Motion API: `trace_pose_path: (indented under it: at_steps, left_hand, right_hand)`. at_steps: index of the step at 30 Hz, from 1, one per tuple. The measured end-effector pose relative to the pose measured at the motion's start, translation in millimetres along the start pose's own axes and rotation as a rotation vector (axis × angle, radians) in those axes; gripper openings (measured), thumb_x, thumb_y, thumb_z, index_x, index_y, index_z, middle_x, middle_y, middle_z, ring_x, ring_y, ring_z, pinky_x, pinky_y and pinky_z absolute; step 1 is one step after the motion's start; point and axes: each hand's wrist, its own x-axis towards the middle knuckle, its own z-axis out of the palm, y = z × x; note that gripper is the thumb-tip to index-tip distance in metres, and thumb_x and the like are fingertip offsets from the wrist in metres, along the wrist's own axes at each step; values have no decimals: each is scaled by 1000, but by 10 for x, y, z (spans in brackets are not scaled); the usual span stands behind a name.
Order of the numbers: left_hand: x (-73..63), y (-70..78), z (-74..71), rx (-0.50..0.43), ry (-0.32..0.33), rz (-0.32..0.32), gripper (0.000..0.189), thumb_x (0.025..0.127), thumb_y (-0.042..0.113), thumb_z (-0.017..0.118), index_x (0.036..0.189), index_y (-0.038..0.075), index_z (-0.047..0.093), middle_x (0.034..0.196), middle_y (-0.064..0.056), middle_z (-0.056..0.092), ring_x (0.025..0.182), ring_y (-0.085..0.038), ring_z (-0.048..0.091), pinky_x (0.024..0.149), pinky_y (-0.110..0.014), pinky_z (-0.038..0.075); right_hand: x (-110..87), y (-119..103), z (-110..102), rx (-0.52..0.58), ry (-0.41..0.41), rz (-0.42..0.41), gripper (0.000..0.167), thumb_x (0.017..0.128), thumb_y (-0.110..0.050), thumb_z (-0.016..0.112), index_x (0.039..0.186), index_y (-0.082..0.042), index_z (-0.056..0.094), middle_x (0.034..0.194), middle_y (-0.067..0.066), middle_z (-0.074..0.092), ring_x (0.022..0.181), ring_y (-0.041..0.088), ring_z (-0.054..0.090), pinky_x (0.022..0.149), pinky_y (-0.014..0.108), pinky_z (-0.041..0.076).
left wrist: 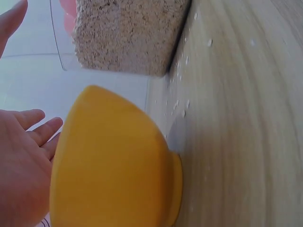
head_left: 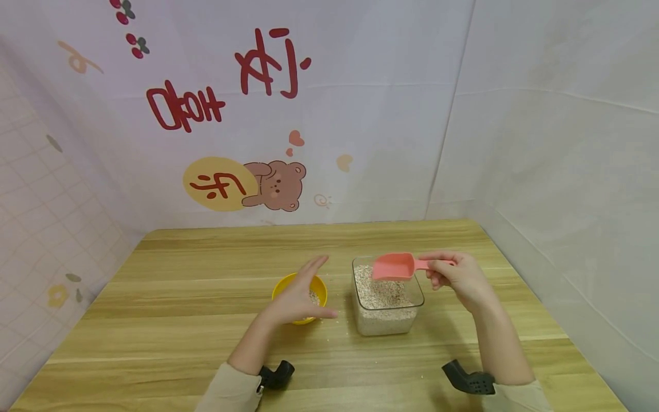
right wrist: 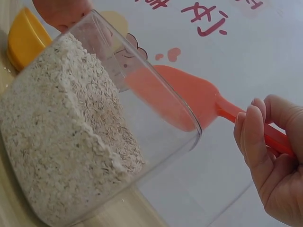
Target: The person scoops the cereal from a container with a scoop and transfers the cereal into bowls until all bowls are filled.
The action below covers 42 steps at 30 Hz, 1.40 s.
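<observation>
A pink scoop (head_left: 393, 267) is pinched by its handle in my right hand (head_left: 460, 277), over the oats container. That clear square container (head_left: 386, 324) holds a deep bed of oat flakes (right wrist: 61, 118). In the right wrist view the scoop's blade shows partly through the container's clear wall. My left hand (head_left: 294, 297) hovers over a yellow bowl (head_left: 278, 288), thumb and fingers spread apart and holding nothing. Some flakes lie inside the bowl, partly hidden by the hand. The left wrist view shows the bowl's outer side (left wrist: 109, 161) beside the spread hand.
Loose flakes (left wrist: 183, 113) are scattered on the wooden table (head_left: 180, 343) between bowl and container. A printed white cloth (head_left: 381, 143) hangs behind the table, with more cloth at both sides. Each wrist carries a black mount (head_left: 468, 380).
</observation>
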Motion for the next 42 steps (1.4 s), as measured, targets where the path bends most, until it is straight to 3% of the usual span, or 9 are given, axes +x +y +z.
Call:
trace_pose_path:
  at_steps: [5, 17, 26, 42]
  left_hand:
    - [38, 55, 60, -9, -15, 18, 114, 65, 39, 88, 154, 24, 18, 158, -4, 12, 141, -29, 18, 106, -56, 27]
    - [147, 128, 218, -36, -36, 27, 116, 64, 45, 87, 154, 28, 16, 158, 1, 11, 142, -24, 14, 108, -55, 22]
    - [229, 145, 316, -47, -46, 25, 117, 62, 49, 86, 154, 31, 16, 159, 3, 9, 143, -23, 13, 109, -55, 20]
    - [329, 174, 416, -87, -54, 15, 122, 61, 48, 87, 155, 21, 13, 158, 1, 14, 142, -21, 15, 111, -51, 19]
  right_hand:
    - [3, 33, -39, -17, -3, 1, 27, 95, -4, 57, 112, 17, 59, 71, 8, 60, 54, 10, 53, 54, 26, 51]
    - [-1, 25, -48, -45, -12, 14, 35, 95, -2, 54, 118, 24, 50, 71, 8, 61, 55, 10, 54, 54, 26, 52]
    - [-6, 18, 9, -83, -13, -2, 29, 94, 2, 54, 115, 22, 54, 74, 12, 60, 56, 11, 55, 56, 29, 54]
    - [33, 57, 117, -110, -15, 36, 28, 92, 2, 55, 114, 19, 57, 75, 13, 60, 56, 11, 57, 58, 30, 55]
